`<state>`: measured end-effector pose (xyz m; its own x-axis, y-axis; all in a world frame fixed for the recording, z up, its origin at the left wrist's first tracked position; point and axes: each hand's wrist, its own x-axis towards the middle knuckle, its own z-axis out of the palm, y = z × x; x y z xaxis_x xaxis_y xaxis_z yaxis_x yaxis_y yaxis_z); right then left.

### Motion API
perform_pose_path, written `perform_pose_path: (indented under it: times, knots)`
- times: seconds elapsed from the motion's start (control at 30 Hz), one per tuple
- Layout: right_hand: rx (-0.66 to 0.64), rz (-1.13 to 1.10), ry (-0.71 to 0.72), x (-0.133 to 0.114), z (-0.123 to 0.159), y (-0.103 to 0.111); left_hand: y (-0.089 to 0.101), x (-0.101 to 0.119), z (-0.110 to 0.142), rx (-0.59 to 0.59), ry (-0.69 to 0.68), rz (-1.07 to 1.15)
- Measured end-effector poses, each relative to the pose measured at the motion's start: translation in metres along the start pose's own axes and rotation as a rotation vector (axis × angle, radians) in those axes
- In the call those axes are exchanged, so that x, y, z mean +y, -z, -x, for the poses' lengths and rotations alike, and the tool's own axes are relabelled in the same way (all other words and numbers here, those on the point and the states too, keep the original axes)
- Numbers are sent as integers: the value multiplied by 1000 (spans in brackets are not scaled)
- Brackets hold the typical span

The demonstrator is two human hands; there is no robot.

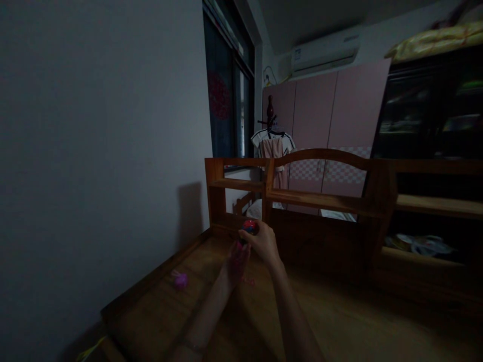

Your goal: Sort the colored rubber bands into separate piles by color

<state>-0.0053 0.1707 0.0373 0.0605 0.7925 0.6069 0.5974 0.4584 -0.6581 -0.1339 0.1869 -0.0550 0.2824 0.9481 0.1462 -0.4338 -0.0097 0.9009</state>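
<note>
A small red and blue thing [249,226] is held up in the air, near the middle of the view, over the flat wooden top [320,322]. Its upper part is colored bright red, and some blue is seen just under the red. Its top edge looks round, and a bit of shine is seen on it. Lower down it looks very dark, but that part is hidden by fingers and by the dim light, so its full shape cannot be told. It is pinched from the side by the thumb and fingers of the right hand [264,242], which is closed around it. The left hand [237,260] is held just below, with its fingers pointed up close to the bottom of the thing. Pink color is seen on the left fingers, but it cannot be told if this is light or something being held, and it cannot be told how far that hand is closed. Under the hands, a little pink thing [248,281] is laid on the wood, and it is blurred. Off to the left, a purple puffy thing [180,280] with pale strings is set on the same wood. Behind the hands, a wooden shelf [320,200] is seen.
</note>
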Motion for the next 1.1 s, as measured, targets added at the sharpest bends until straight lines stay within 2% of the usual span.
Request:
perform_pose_path:
  times: [0.17, 0.3, 0.4, 0.5, 0.7, 0.83, 1.1]
  knots:
    - [5, -4, -23, 0, -1, 2, -6, 1, 0, 62, -23, 65]
    - [-23, -45, -103, 5, -2, 1, -4, 0, -3, 90, -49, 138]
    - [-31, -107, -140, 8, -4, 2, -1, 0, -5, 115, -53, 272]
    - [-34, -138, -156, 8, -6, 6, 0, -1, -6, 93, -48, 395]
    - [-23, -128, -200, 16, -8, 13, -8, -3, -7, 37, -13, 287]
    - [-72, -161, -264, 26, -9, 13, -12, -3, -9, 18, 1, 311]
    - [-11, 13, -229, 20, -8, 5, -5, -8, -11, -15, 29, 515]
